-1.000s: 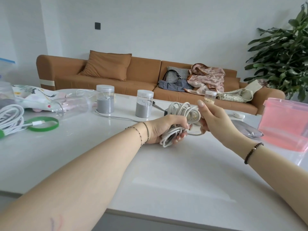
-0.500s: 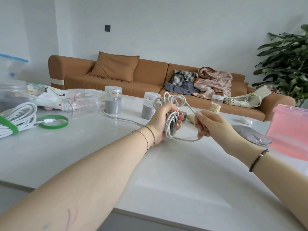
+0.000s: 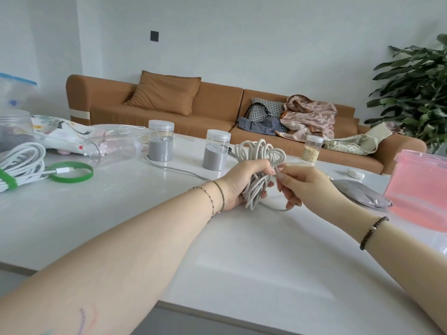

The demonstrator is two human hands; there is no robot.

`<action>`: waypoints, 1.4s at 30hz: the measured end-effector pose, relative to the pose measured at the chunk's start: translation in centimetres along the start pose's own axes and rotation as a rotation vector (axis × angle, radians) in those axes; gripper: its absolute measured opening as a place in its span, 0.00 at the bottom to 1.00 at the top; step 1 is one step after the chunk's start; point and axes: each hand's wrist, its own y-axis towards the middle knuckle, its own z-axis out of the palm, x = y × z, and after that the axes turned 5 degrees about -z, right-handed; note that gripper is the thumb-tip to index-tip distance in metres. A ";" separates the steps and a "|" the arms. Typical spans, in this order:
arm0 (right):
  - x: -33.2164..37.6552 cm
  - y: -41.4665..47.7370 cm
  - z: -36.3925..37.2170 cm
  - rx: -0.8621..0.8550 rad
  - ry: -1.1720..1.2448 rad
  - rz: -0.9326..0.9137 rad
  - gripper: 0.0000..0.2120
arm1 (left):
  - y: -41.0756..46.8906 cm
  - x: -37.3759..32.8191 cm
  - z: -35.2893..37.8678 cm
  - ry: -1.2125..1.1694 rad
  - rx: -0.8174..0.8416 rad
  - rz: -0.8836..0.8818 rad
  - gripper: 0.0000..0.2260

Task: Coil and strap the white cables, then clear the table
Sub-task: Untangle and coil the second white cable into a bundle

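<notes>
gripping a bundle of white cable (image 3: 260,153) round its middle, the left hand (image 3: 242,184) has its fingers curled tight about the loose loops and holds them just above the surface (image 3: 229,257), near its centre. loops fan out above the fist and hang below it. the right hand (image 3: 307,187) sits just beside it, thumb and forefinger pinching a free strand of the same cable close to the left fingertips, the other fingers bent. a slack loop of that strand sags under both hands.

far left on the surface lies a second cable coil (image 3: 24,163), bound with a green strap (image 3: 7,183). its white plug rests inside a loose green ring strap (image 3: 72,171). behind the hands stand a left grey-powder jar (image 3: 160,143) and a right grey-powder jar (image 3: 216,153), with a small grain jar (image 3: 312,151) further right. a clear jar (image 3: 111,149) lies on its side near the ring. a grey pouch (image 3: 362,193) lies between the right hand and a pink box (image 3: 420,197). a printed cloth bag (image 3: 60,134) at the back left carries lettering too blurred to read.
</notes>
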 end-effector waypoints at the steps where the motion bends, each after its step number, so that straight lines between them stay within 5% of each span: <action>1: 0.1 0.0 0.0 0.008 -0.020 -0.003 0.16 | 0.1 0.0 0.0 0.008 -0.012 0.004 0.09; 4: 0.0 0.1 0.2 0.021 -0.056 -0.002 0.15 | 0.3 0.2 0.1 0.019 -0.047 0.024 0.14; 6: 0.0 0.1 0.3 0.032 -0.034 0.032 0.14 | 0.6 0.4 0.2 0.039 -0.104 0.043 0.08; 11: 0.6 -0.2 1.0 0.052 0.215 0.122 0.10 | 0.8 0.7 0.6 0.150 -0.327 0.211 0.14; 13: 1.1 -0.2 1.2 0.042 0.302 0.127 0.10 | 1.0 0.4 0.4 0.123 -0.422 0.276 0.08; 15: 1.7 -0.2 1.3 0.050 0.344 0.105 0.11 | 1.2 -0.1 -0.3 0.061 -0.525 0.326 0.02; 24: 3.0 -0.7 2.4 0.149 0.251 -0.043 0.18 | 1.3 -1.9 -2.6 -0.418 -0.891 0.297 0.06; 30: 3.3 -1.1 2.2 0.036 0.185 -0.119 0.20 | 1.7 -2.2 -1.7 -0.540 -0.658 0.217 0.11; 36: 2.4 -1.0 2.4 0.148 -0.281 -0.233 0.20 | 1.9 -2.0 -0.9 -0.602 -0.474 0.182 0.07; 42: 1.4 -1.0 2.5 0.227 -0.273 -0.086 0.20 | 0.4 -1.8 0.8 -0.558 -0.159 0.132 0.07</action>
